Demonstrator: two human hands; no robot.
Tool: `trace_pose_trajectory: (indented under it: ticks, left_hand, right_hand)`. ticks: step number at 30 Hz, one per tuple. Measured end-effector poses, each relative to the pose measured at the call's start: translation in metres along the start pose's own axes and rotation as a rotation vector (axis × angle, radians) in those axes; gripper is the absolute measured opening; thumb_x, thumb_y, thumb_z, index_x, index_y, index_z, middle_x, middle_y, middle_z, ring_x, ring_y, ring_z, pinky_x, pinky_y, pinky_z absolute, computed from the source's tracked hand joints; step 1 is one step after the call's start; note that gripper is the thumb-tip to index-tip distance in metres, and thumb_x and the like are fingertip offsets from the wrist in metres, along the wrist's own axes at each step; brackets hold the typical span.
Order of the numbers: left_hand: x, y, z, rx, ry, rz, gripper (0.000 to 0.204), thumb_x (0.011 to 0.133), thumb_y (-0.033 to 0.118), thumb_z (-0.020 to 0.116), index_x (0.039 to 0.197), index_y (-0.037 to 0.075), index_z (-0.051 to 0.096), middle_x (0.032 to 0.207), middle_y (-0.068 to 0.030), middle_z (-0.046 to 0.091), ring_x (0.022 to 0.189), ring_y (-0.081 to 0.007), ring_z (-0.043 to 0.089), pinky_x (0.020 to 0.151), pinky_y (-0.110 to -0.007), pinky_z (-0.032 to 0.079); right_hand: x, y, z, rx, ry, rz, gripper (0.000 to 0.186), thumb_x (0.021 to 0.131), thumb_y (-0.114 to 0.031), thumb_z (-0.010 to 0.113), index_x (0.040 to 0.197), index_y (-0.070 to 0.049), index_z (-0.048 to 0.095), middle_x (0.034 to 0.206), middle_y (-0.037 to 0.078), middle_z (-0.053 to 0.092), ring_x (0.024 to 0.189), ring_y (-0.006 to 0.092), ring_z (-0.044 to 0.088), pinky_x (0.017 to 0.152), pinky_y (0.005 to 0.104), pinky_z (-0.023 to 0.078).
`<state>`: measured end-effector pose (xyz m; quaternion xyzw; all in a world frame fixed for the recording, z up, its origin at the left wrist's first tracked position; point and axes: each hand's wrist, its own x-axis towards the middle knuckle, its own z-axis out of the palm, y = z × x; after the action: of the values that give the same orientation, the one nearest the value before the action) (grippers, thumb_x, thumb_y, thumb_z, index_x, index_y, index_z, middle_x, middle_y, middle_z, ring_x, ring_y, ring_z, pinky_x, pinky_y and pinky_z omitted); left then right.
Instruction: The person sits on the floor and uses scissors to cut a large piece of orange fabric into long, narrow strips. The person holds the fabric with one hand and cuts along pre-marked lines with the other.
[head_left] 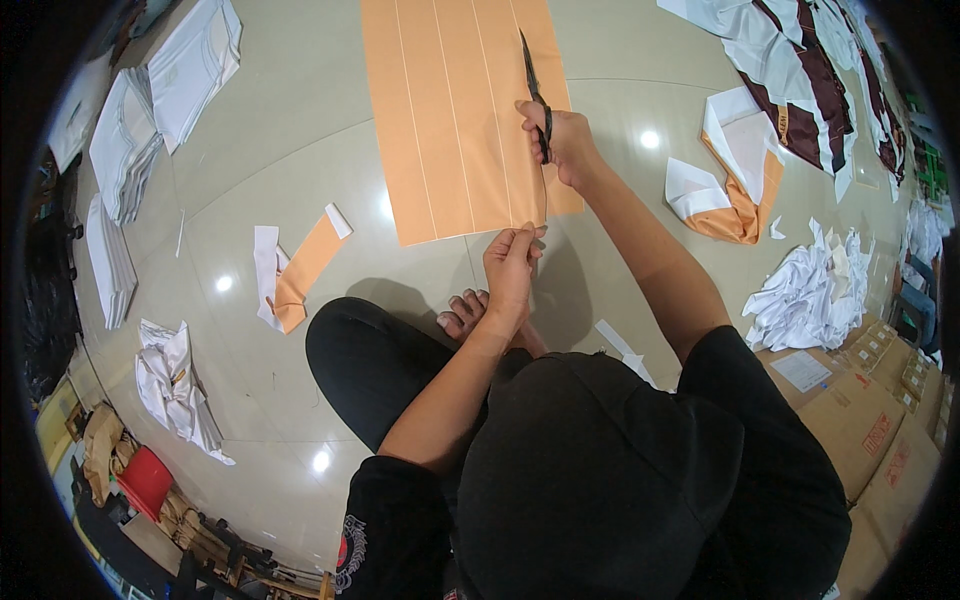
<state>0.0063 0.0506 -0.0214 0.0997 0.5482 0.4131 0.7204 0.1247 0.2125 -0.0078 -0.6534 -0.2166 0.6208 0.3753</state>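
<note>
A person sits on a pale tiled floor [300, 170], seen from above their dark-capped head. Flat in front of them lies a long orange sheet [455, 110] marked with thin white lines running lengthwise. The right hand [565, 140] is closed through the handles of black scissors [533, 85], whose blades point away along the sheet's right-hand portion, on one of the lines. The left hand [512, 265] pinches the sheet's near edge between thumb and fingers, right beside the cut line and closer to the body than the scissors. A narrow orange and white offcut [300, 265] lies on the floor to the left. Stacks of white folded pieces [125, 140] sit farther left.
</note>
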Motion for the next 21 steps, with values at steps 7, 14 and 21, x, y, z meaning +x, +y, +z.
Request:
trace_pose_trajectory:
  ticks: [7,14,21]
  left_hand:
    - [0.0,-0.0006,-0.0006,0.013,-0.001,0.001,0.023,0.099,0.023,0.058,0.092,0.004,0.068,0.065,0.0031,0.054,0.049,-0.0034,0.038,0.044,-0.02,0.026]
    - [-0.0006,-0.0002,-0.0005,0.018,0.002,-0.002,0.022,0.099,0.023,0.058,0.092,0.004,0.068,0.065,0.0034,0.054,0.049,-0.0034,0.038,0.044,-0.02,0.026]
    - [-0.0003,-0.0002,-0.0006,0.017,-0.004,-0.007,0.022,0.099,0.023,0.058,0.092,0.005,0.068,0.065,0.0033,0.054,0.049,-0.0032,0.039,0.044,-0.02,0.027]
  right_hand:
    - [0.0025,0.0017,-0.0001,0.019,0.002,0.008,0.034,0.078,-0.028,0.08,0.076,-0.002,0.059,0.06,0.003,0.054,0.047,0.0125,0.05,0.045,0.0271,0.038]
    - [0.0011,0.001,0.0009,0.006,0.012,0.009,0.033,0.078,-0.026,0.08,0.076,-0.001,0.059,0.061,0.003,0.054,0.048,0.0127,0.05,0.045,0.0267,0.039]
    - [0.0034,0.0028,-0.0012,-0.009,0.004,-0.02,0.034,0.078,-0.029,0.08,0.076,-0.001,0.06,0.06,0.003,0.054,0.048,0.0123,0.051,0.044,0.0261,0.039]
